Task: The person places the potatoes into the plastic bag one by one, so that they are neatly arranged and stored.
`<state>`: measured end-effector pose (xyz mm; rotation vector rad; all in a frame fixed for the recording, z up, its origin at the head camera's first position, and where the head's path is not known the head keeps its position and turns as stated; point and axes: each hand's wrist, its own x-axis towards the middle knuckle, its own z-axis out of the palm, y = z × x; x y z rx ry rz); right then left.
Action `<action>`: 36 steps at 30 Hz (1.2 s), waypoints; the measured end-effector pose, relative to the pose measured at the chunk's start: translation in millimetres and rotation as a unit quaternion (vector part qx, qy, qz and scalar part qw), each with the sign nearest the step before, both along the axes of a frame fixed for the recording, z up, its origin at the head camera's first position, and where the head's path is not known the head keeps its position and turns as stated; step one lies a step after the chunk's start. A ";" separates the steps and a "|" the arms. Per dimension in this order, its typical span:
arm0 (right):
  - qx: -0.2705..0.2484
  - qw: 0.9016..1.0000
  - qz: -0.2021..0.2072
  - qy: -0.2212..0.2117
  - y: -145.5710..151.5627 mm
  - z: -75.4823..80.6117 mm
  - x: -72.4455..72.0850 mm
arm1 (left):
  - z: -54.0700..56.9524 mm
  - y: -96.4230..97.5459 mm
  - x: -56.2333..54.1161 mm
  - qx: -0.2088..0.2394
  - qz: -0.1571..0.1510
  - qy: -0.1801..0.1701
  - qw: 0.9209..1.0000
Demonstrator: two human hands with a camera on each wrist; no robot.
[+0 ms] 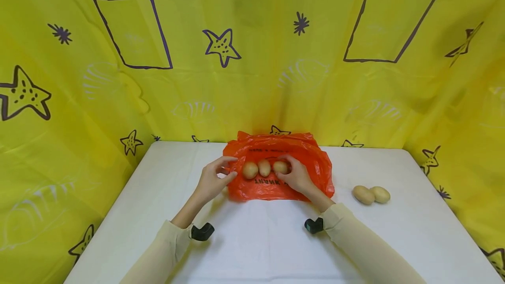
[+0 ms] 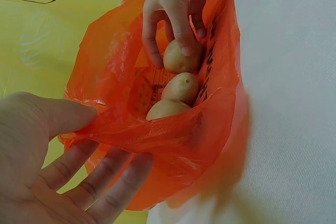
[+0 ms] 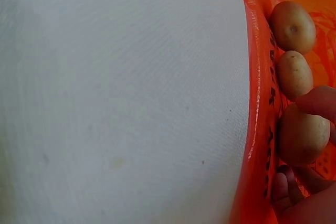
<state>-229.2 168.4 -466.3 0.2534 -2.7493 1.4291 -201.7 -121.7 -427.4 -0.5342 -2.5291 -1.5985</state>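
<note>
A red plastic bag [image 1: 292, 191] lies spread with its mouth open on the white table, dark printing on it. Three potatoes sit in a row inside: a left potato [image 1: 250, 170], a smaller middle potato [image 1: 264, 168] and a right potato [image 1: 281, 168]. My right hand [image 1: 298, 177] reaches into the bag and grips the right potato, thumb on one side and fingers on the other, as the left wrist view also shows. At the bag's left side, my left hand [image 1: 211, 182] pinches the edge of the plastic, thumb inside and fingers behind the film [image 2: 126, 129].
Two more potatoes, one potato [image 1: 363, 194] touching another potato [image 1: 381, 194], lie on the table [image 1: 252, 240] right of the bag. A yellow curtain [image 1: 252, 91] with starfish drawings hangs behind and along both sides.
</note>
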 end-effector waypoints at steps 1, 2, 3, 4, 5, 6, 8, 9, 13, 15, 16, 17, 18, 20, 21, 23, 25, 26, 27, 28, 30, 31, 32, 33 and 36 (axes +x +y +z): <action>0.001 1.000 0.000 0.000 -0.1 0.1 0.3 | -0.1 0.1 -0.1 0.000 0.000 0.001 1.000; 0.001 1.000 0.000 0.000 -0.1 0.1 0.5 | -0.2 0.2 -0.2 -0.001 0.000 0.001 1.000; 0.002 1.000 0.000 0.003 -0.1 0.1 0.7 | -0.2 0.3 -0.4 -0.001 0.000 0.001 1.000; 0.006 1.000 0.001 0.009 0.1 0.0 0.9 | -0.2 0.4 -0.5 -0.001 -0.001 0.002 1.000; 0.009 1.000 0.002 0.013 0.2 0.0 1.1 | -0.1 0.5 -0.5 -0.001 -0.001 0.003 1.000; 0.014 1.000 0.004 0.021 0.4 0.1 1.6 | -0.1 0.5 -0.5 -0.001 -0.001 0.004 1.000; 0.021 0.999 0.008 0.034 0.7 0.4 2.1 | -0.1 0.7 -0.7 -0.001 -0.001 0.003 1.000; 0.025 0.999 0.010 0.040 1.0 0.5 2.4 | -0.2 0.8 -0.7 -0.001 -0.001 0.003 1.000; 0.030 0.998 0.016 0.048 1.4 2.5 4.5 | -0.7 0.9 -0.3 0.000 0.000 0.000 1.000; 0.034 0.998 0.017 0.048 1.8 3.6 6.0 | -0.7 0.9 -0.3 0.000 -0.001 0.000 1.000; 0.035 0.998 0.018 0.046 2.0 4.5 7.2 | -0.9 0.9 -0.4 0.001 -0.001 0.002 1.000; 0.035 0.998 0.018 0.044 2.1 5.4 8.3 | -1.0 0.9 -0.6 0.001 -0.002 0.004 1.000; 0.036 0.998 0.019 0.042 2.3 6.3 9.3 | -1.0 0.9 -0.9 0.001 -0.003 0.005 1.000; 0.039 0.998 0.021 0.037 2.9 8.0 11.5 | -0.8 0.8 -1.2 0.002 -0.004 0.007 1.000; 0.041 0.998 0.022 0.036 3.1 8.8 12.7 | -0.7 0.9 -1.2 0.003 -0.004 0.008 1.000; 0.042 0.998 0.025 0.036 3.2 11.1 14.9 | 0.1 0.7 -1.1 0.004 -0.005 0.006 1.000; 0.046 0.998 0.027 0.034 3.1 13.1 17.4 | 0.5 0.4 -0.8 0.004 -0.003 0.003 1.000; 0.050 0.998 0.030 0.036 2.8 14.2 18.9 | 0.5 0.3 -0.7 0.004 -0.002 0.001 1.000; 0.052 0.998 0.032 0.036 2.4 15.5 20.6 | 0.1 0.1 -0.8 0.005 -0.001 0.000 1.000; 0.054 0.997 0.034 0.036 1.8 16.6 22.4 | -0.2 -0.3 -0.9 0.006 -0.001 0.000 1.000; 0.056 0.997 0.039 0.035 0.4 19.3 26.3 | -0.8 -0.8 -1.0 0.006 0.000 -0.001 1.000; 0.057 0.997 0.043 0.038 -0.3 20.5 28.2 | -1.0 -1.0 -1.1 0.007 0.000 -0.001 1.000; 0.057 0.996 0.046 0.043 -0.9 21.4 29.8 | -1.1 -1.2 -1.2 0.008 0.000 0.000 1.000; 0.056 0.996 0.048 0.043 -1.4 22.4 31.5 | -1.1 -1.3 -1.3 0.009 -0.001 0.001 1.000; 0.054 0.996 0.054 0.050 -3.0 24.7 35.3 | 0.0 -1.3 -1.1 0.009 0.000 0.003 1.000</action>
